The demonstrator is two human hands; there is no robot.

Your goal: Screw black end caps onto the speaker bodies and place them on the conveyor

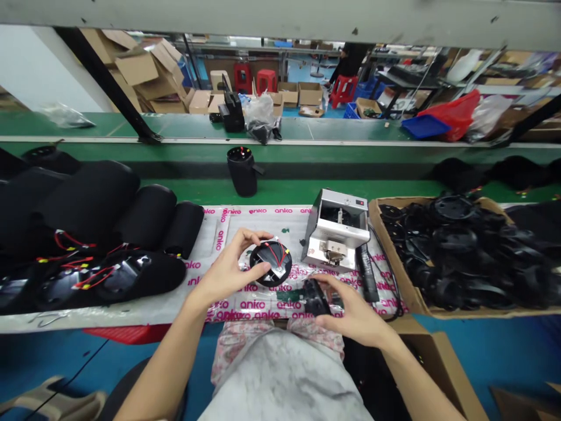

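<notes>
Between the thumb and fingers of my left hand [241, 263] is a round black speaker housing [262, 273], its open end facing up. Red wires [276, 252] with a white and a yellow connector lie across its opening. My right hand [353, 310] grips a black round plastic part [315, 297] on its side, just right of the housing. A small green piece [289, 294] lies on the printed wrap between my hands. Just beyond my right hand stands a silver machine [336, 231] with a black-handled tool [367, 273] beside it.
Several black fabric-covered cylinders [94, 196] with red wires fill the left side. One more black cylinder [242, 172] stands upright at the back. To the right, a cardboard box [397, 269] holds many black plastic parts. A green shelf [188, 127] runs across behind the bench.
</notes>
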